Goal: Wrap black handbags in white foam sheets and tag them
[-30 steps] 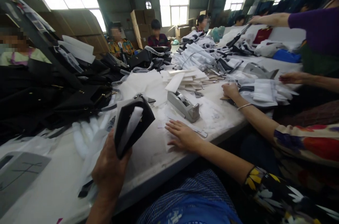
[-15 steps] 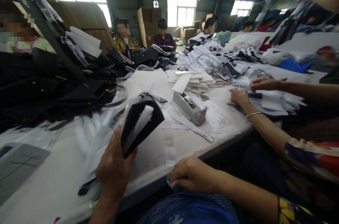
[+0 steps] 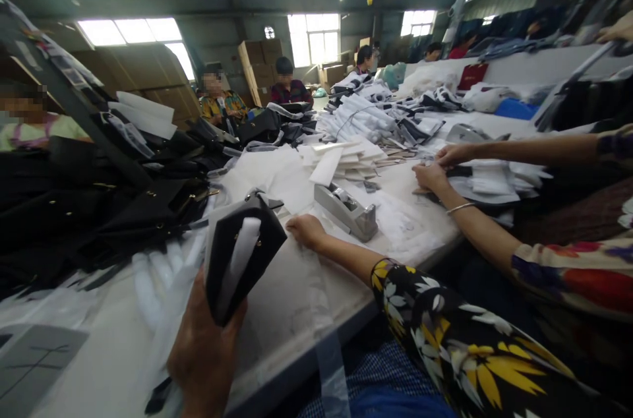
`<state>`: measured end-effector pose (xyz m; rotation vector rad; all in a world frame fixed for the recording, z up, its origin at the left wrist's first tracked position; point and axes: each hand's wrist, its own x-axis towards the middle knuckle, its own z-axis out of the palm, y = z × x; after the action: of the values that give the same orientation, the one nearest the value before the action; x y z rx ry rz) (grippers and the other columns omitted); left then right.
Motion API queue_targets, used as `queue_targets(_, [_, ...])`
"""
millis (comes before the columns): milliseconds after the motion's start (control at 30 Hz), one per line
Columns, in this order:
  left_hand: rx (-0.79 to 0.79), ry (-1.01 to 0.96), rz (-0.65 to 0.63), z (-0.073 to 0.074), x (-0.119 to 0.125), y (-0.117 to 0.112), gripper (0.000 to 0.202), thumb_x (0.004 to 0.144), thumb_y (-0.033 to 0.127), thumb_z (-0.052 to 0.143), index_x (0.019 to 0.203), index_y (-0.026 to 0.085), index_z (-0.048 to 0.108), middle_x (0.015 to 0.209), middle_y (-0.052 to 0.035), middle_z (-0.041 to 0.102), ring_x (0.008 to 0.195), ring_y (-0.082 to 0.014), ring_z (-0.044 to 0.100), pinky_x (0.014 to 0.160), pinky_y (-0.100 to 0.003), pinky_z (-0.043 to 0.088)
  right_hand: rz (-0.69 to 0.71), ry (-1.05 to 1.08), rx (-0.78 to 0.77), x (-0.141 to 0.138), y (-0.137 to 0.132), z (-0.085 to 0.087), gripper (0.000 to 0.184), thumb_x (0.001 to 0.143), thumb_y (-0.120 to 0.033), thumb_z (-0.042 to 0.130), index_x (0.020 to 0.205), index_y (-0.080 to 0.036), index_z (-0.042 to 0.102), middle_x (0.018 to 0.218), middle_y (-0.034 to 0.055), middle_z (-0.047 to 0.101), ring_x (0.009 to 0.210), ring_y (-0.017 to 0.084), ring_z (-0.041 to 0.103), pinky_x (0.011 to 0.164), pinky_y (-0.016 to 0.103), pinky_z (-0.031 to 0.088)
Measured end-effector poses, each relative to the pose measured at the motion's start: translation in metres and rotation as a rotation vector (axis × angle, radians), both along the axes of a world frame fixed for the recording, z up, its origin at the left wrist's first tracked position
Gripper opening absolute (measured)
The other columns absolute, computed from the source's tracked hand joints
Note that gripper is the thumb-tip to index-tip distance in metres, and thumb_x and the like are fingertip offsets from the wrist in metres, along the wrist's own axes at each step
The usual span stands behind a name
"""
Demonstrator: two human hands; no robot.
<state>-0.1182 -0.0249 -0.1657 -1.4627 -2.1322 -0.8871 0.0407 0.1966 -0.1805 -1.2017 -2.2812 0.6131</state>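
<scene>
My left hand (image 3: 208,339) is wrapped round a small black handbag (image 3: 264,256), held tilted above the near part of the table. A white padding strip (image 3: 243,250) runs along its dark side, beside small gold-coloured fittings. Just right of the bag is my right hand (image 3: 307,231), its fingers pinched together. Whatever lies between those fingertips is too small to make out. A grey tape dispenser (image 3: 349,210) stands beyond my right hand. Below my right forearm, a clear plastic strip (image 3: 330,358) hangs over the table edge.
Black bags (image 3: 163,207) are heaped at left, near white padding rolls (image 3: 148,286). White sheets (image 3: 341,164) and wrapped straps (image 3: 361,116) lie farther back. On the right, a co-worker's hands (image 3: 435,174) work at the table. A grey panel (image 3: 42,365) lies at near left.
My right hand has moved from the table's near edge up and forward to beside the handbag. The left hand still holds the bag. My view has tilted up and shifted right.
</scene>
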Motion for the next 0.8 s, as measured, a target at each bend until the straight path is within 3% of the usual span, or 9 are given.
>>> queue_targets(100, [0.012,0.003,0.015,0.0,-0.003,-0.001,0.08,0.092,0.045,0.061,0.157,0.026,0.018,0.129,-0.0188,0.064,0.097,-0.0413,0.07,0.062,-0.048,0.057,-0.005,0.034,-0.08,-0.009,0.007,-0.001,0.023,0.098,-0.033,0.059,0.104,-0.012,0.065,0.097,0.0046,0.069,0.083,0.015,0.067,0.076,0.034,0.058])
queue_targets(200, [0.025,0.018,0.026,0.0,-0.003,-0.001,0.083,0.091,0.045,0.064,0.157,0.026,0.017,0.129,-0.0186,0.064,0.095,-0.0406,0.071,0.059,-0.046,0.057,-0.028,0.063,-0.094,0.0,0.005,0.002,0.028,0.097,-0.034,0.06,0.111,-0.011,0.066,0.099,0.007,0.071,0.086,0.02,0.07,0.077,0.035,0.058])
queue_targets(300, [0.031,0.043,-0.006,0.0,-0.001,0.0,0.083,0.092,0.042,0.064,0.157,0.029,0.015,0.132,-0.0164,0.063,0.096,-0.0378,0.071,0.059,-0.042,0.057,-0.059,0.095,-0.021,0.023,-0.015,0.004,0.041,0.095,-0.023,0.059,0.134,-0.009,0.057,0.127,0.0173,0.065,0.116,0.031,0.062,0.098,0.042,0.051])
queue_targets(400, [0.057,0.082,-0.064,-0.005,0.002,0.002,0.084,0.091,0.038,0.067,0.157,0.031,0.016,0.136,-0.0135,0.06,0.098,-0.0341,0.071,0.064,-0.039,0.058,0.017,0.099,0.077,0.048,-0.056,-0.006,0.054,0.094,-0.019,0.058,0.146,-0.013,0.046,0.151,0.0166,0.045,0.142,0.028,0.039,0.117,0.044,0.033])
queue_targets(567, [0.092,0.181,-0.268,-0.017,0.008,0.007,0.079,0.092,0.025,0.066,0.157,0.027,0.021,0.146,-0.0104,0.052,0.121,-0.0301,0.061,0.095,-0.039,0.054,0.395,-0.09,0.226,0.066,-0.116,-0.038,0.066,0.091,-0.052,0.062,0.141,-0.01,0.053,0.147,0.0203,0.048,0.14,0.036,0.04,0.117,0.055,0.031])
queue_targets(667, [0.073,0.264,-0.41,-0.021,0.012,0.007,0.072,0.095,0.021,0.059,0.157,0.024,0.022,0.151,-0.0102,0.045,0.131,-0.0297,0.053,0.104,-0.041,0.048,0.429,0.025,0.399,0.068,-0.129,-0.042,0.044,0.097,-0.04,0.055,0.13,-0.012,0.061,0.132,0.0178,0.063,0.13,0.03,0.053,0.111,0.048,0.043])
queue_targets(733, [0.061,0.341,-0.463,-0.024,0.013,0.005,0.064,0.098,0.018,0.052,0.156,0.022,0.024,0.151,-0.009,0.045,0.134,-0.0289,0.049,0.105,-0.041,0.047,0.495,0.171,0.538,0.074,-0.137,-0.032,0.03,0.099,-0.031,0.052,0.117,-0.013,0.067,0.111,0.0142,0.072,0.114,0.025,0.065,0.102,0.041,0.052])
queue_targets(800, [0.046,0.425,-0.486,-0.028,0.015,0.002,0.059,0.099,0.012,0.045,0.155,0.022,0.028,0.15,-0.0061,0.047,0.136,-0.0277,0.047,0.107,-0.041,0.046,0.622,0.286,0.628,0.084,-0.148,-0.015,0.026,0.099,-0.028,0.053,0.114,-0.012,0.067,0.104,0.0123,0.075,0.107,0.022,0.068,0.096,0.035,0.057])
